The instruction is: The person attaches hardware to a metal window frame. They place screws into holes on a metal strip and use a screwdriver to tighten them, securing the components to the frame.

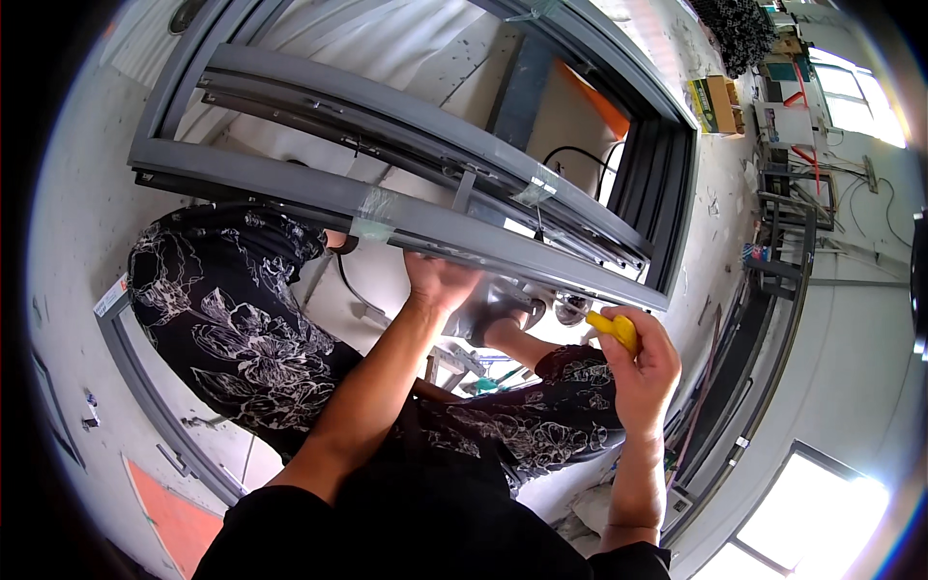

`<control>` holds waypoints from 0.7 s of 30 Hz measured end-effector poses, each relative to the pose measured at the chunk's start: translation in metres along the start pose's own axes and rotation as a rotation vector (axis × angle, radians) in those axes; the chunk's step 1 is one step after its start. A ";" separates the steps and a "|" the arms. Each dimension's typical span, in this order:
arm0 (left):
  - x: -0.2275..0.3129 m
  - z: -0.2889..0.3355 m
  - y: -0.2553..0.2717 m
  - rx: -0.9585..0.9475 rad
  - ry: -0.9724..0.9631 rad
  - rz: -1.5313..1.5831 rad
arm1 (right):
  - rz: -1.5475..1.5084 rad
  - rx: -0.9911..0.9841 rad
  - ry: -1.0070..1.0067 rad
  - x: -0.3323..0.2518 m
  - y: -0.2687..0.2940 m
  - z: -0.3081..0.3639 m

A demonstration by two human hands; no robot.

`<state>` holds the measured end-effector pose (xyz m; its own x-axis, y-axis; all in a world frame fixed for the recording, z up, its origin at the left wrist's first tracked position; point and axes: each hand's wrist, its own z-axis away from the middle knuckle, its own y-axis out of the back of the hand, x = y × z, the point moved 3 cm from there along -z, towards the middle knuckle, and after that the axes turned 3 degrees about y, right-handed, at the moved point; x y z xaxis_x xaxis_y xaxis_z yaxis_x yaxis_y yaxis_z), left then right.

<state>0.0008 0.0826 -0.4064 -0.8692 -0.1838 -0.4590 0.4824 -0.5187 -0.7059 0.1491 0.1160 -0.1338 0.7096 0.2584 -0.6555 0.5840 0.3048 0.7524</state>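
Note:
A grey metal window frame point(290, 188) with several parallel rails lies across the space before me, strips of clear tape point(374, 215) wrapped on it. My left hand point(443, 278) reaches under its near rail; the fingers are hidden behind the metal, so their grip does not show. Close to the frame's near right corner, my right hand point(646, 365) is closed around a small yellow tool or handle point(615, 332). The yellow piece points left, apart from the rail. Its exact kind cannot be made out.
My legs in patterned black trousers point(246, 319) are spread below the frame. Another grey frame point(145, 358) lies at the left. A cardboard box point(717, 106) stands at the far right, and long dark profiles point(725, 416) run along the right wall. A black cable point(348, 280) hangs below the frame.

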 end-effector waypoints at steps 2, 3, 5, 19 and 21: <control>0.001 0.000 -0.002 -0.054 0.017 -0.008 | 0.052 -0.010 0.041 -0.005 -0.006 -0.002; 0.000 0.000 -0.002 -0.057 0.016 -0.012 | 0.105 -0.024 0.080 -0.007 -0.009 -0.003; -0.001 0.001 -0.003 0.031 0.014 0.018 | 0.140 -0.021 0.133 -0.002 -0.014 -0.002; -0.001 0.003 -0.006 0.117 -0.004 0.012 | 0.142 -0.010 0.236 0.015 -0.034 -0.002; -0.001 0.002 -0.005 0.135 -0.012 0.018 | 0.135 -0.008 0.237 0.018 -0.035 -0.003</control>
<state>-0.0010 0.0834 -0.4011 -0.8624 -0.2036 -0.4634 0.4794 -0.6226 -0.6186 0.1406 0.1124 -0.1721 0.6682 0.5039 -0.5473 0.4866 0.2605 0.8339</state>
